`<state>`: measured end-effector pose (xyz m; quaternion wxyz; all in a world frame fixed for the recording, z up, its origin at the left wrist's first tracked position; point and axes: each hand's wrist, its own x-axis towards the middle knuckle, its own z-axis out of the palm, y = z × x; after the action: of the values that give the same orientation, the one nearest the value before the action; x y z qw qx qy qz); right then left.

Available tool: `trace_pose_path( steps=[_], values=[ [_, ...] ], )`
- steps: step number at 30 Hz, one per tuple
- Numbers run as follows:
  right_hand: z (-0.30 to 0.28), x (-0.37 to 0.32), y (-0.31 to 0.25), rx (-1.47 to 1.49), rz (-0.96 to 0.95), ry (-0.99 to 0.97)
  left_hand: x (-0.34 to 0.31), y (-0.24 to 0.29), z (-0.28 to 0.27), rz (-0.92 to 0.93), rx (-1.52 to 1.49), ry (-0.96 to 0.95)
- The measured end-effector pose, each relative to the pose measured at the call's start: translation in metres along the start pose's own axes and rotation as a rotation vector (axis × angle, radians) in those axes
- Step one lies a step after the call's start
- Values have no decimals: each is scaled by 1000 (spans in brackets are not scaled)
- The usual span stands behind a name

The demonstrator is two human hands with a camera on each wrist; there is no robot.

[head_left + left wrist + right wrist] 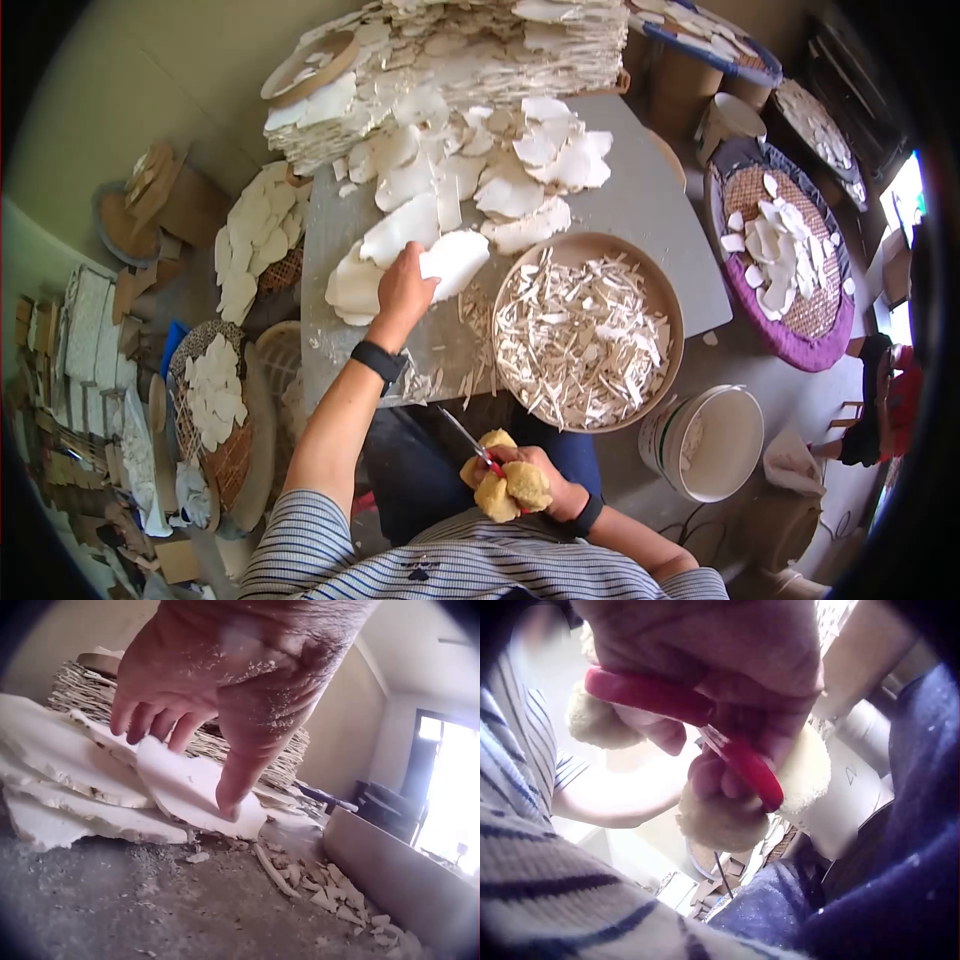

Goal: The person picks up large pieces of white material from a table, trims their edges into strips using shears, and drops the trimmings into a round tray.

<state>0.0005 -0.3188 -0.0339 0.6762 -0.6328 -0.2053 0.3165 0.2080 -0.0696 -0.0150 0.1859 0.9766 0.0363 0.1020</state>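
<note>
Though apart, two hands: left (403,290) tight around one sheet (457,262), right (530,482) around one scissors (465,437).

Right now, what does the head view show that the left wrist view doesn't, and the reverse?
Only the head view: the right hand gripping red-handled scissors near the lap, a white bucket and a purple-rimmed basket. Only the left wrist view: the left hand with its thumb on top of a flat white piece, fingers curled behind its raised edge. Both: that hand on the piece, the stack of sheets, the grey table.
</note>
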Motion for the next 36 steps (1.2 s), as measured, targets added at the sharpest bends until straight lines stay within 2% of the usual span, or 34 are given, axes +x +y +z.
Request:
trace_pose_path(
  steps=[3, 6, 7, 10, 12, 14, 16, 17, 19, 20, 21, 24, 25, 28, 33, 36],
  values=[
    [5, 1, 9, -32, -19, -26, -5, -14, -8, -35, -306, -16],
    [7, -1, 15, 91, 94, -73, -26, -20, -25, -63, -614, -100],
    [6, -2, 8, 87, 61, -85, -36, -12, -40, -101, -633, -121],
    [11, -1, 30, 365, 5, 8, -69, -24, -49, 202, -189, 225],
    [13, 1, 29, 612, 116, 96, -85, -45, -44, 212, -317, 107],
    [9, 0, 14, 405, 14, 115, -102, -58, -39, -96, -604, -160],
    [7, 0, 24, 715, -15, 69, -120, -59, -34, -74, -818, -56],
    [7, 1, 29, 783, 12, 88, -132, -52, -38, -301, -1112, -99],
    [6, 1, 31, 905, -4, 67, -148, -19, -54, -422, -1253, -57],
    [9, -1, 33, 671, -97, 117, -154, -11, -56, -481, -1325, -36],
    [9, 3, 50, 704, -88, 116, -160, -20, -38, -283, -1247, 23],
    [14, 14, 62, 746, -50, 146, -173, 25, -46, -282, -1383, 191],
    [17, 19, 56, 752, -35, 160, -176, 27, -42, -308, -1380, 175],
    [12, 22, 20, -235, -217, 170, -182, 37, -31, -218, -1274, 141],
    [5, 24, 28, -571, -331, 244, -187, 63, -26, -264, -1320, 111],
    [-2, 13, 21, -444, -231, 203, -185, 61, -20, -182, -1178, 142]
  ],
)
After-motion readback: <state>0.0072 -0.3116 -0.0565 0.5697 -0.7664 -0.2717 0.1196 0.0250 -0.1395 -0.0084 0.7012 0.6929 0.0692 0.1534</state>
